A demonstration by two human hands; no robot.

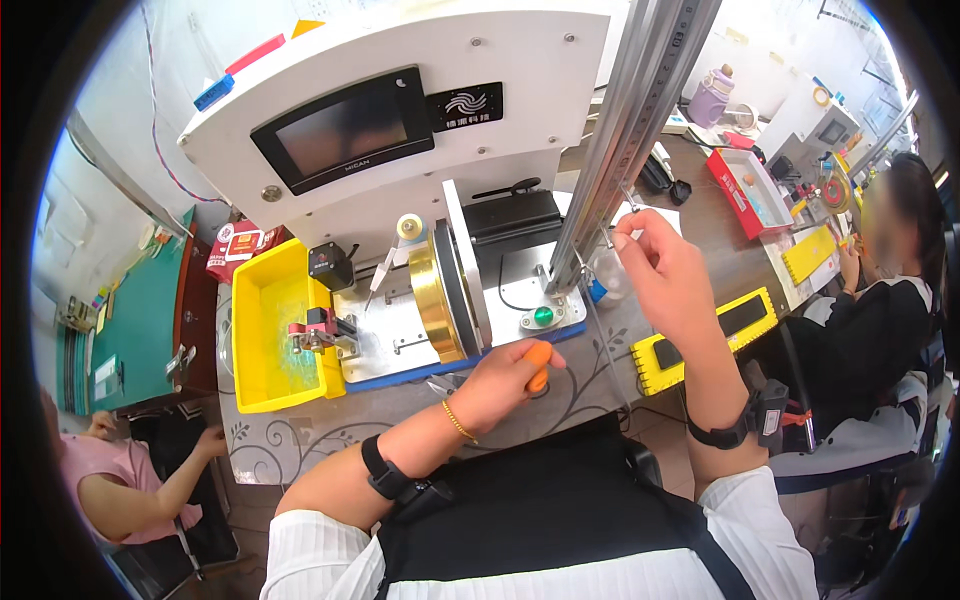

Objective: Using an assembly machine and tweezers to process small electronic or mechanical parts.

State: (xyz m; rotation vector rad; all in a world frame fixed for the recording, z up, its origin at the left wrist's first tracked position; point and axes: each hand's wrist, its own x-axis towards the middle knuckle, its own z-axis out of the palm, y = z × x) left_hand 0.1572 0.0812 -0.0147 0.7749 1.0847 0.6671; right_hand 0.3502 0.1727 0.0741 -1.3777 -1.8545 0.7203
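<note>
- Two hands are at work in front of a white winding machine that stands on the tabletop, whose front part has a swirl pattern.
- The left hand is closed around an orange-handled tool, low over the front edge of the tabletop, just ahead of the machine's blue-edged base plate. What the tool's tip is I cannot tell; it is hidden under the hand.
- The right hand is raised beside a slanting metal rail, thumb and forefinger pinched on a thin wire that seems to run down from the fingers toward the table's front edge.
- That wire looks very light, limp and easy to kink or lose from the fingertips, so a pinch close to its free end, as here, seems the sound hold. The tool looks stiff and light, best gripped by its orange handle.
- A brass-coloured wheel sits upright at the machine's middle, with a yellow bin toward the left edge of the tabletop.
- A yellow-framed tray lies near the right edge, under the raised forearm.
</note>
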